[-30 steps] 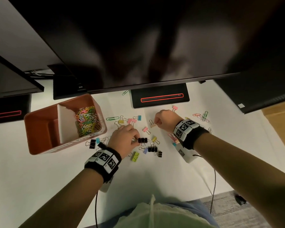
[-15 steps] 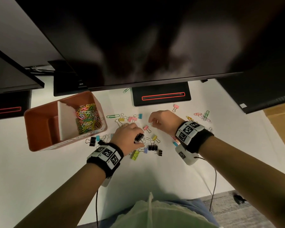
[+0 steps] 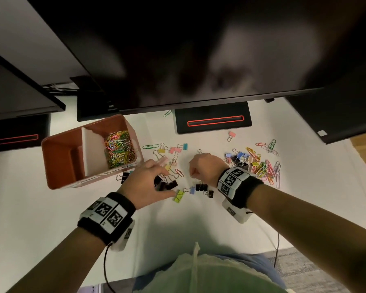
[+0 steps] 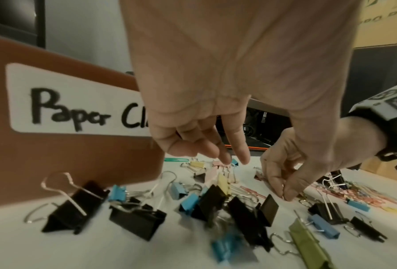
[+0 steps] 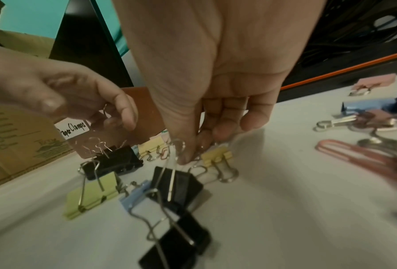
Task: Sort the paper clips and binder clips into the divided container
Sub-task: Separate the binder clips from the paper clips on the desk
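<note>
The binder clips [image 3: 167, 183] sit mid-desk, just right of the divided container [image 3: 57, 166], whose right compartment holds the paper clips [image 3: 118, 148]; its left one looks empty. Left hand [image 3: 145, 182] hovers spread over the black clips, holding nothing I can see. Right hand [image 3: 203, 167] is pinched onto something small, can't tell what. I'd grab clips by the wire loops; the folded bodies look slick.

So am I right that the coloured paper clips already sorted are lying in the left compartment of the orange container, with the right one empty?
Not quite: the head view shows the sorted paper clips in the right compartment of the orange container; it is the left compartment that looks empty.
</note>
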{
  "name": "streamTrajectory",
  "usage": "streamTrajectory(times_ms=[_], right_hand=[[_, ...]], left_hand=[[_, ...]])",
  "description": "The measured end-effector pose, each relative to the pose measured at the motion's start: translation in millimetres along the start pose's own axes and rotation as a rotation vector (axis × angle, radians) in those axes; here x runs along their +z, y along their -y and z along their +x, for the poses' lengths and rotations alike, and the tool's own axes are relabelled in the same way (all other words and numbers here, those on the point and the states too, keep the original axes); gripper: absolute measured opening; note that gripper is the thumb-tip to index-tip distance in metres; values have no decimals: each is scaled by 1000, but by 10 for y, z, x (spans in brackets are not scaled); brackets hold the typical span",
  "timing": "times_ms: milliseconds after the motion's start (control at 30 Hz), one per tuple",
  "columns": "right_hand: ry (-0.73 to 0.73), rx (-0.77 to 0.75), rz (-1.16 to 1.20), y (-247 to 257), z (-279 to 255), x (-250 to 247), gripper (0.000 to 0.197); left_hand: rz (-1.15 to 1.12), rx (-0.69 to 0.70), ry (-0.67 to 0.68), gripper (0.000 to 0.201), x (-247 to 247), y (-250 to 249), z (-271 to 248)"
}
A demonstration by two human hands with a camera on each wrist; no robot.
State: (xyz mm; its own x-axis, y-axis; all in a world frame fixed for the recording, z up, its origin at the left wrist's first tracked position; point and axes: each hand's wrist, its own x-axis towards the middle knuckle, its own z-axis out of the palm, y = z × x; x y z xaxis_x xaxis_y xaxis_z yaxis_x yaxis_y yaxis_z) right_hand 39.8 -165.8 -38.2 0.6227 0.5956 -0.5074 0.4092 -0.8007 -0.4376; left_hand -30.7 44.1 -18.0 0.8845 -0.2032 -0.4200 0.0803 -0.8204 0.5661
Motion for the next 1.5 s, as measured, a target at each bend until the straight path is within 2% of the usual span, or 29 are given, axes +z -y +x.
streamTrajectory(times_ms=[67, 167, 333, 567, 667, 800, 867, 1033, 1133, 1200, 1333, 1433, 1500], right_hand=[[-10, -58, -68, -15, -15, 0, 14], [3, -125, -122, -52, -26, 4, 16], [-26, -64, 78, -151, -60, -146, 15], [-169, -81, 53, -132, 171, -410, 21], [-219, -131, -61, 15, 351, -521, 17], [-139, -76, -193, 179, 628, -580, 15], [-95, -55, -252, 230, 789, -576, 16], [-10, 32, -247, 274, 1079, -632, 25], [12, 49, -278, 304, 1130, -651, 34], [33, -7, -310, 317, 1095, -622, 39], [-28, -173, -355, 255, 948, -447, 23], [-69, -231, -404, 181, 849, -325, 18], [-83, -247, -426, 152, 783, -292, 20]], left_hand=[[-22, 18, -29, 48, 16, -66, 46], [90, 73, -56, 25, 105, -224, 217], [350, 74, 62, 20, 281, -366, 440], [380, 23, 39, 9, 313, -364, 475], [280, 12, 8, 5, 292, -338, 413], [69, -29, -235, 7, 213, -263, 318], [20, -89, -300, 8, 178, -249, 307], [-39, -229, -260, 11, 179, -212, 435], [-35, -294, -175, 17, 194, -181, 496], [-20, -272, -163, 20, 212, -145, 459], [-15, -144, -178, 25, 274, -59, 255], [49, -94, -190, 13, 290, -16, 133], [95, -84, -177, 16, 293, 21, 97]])
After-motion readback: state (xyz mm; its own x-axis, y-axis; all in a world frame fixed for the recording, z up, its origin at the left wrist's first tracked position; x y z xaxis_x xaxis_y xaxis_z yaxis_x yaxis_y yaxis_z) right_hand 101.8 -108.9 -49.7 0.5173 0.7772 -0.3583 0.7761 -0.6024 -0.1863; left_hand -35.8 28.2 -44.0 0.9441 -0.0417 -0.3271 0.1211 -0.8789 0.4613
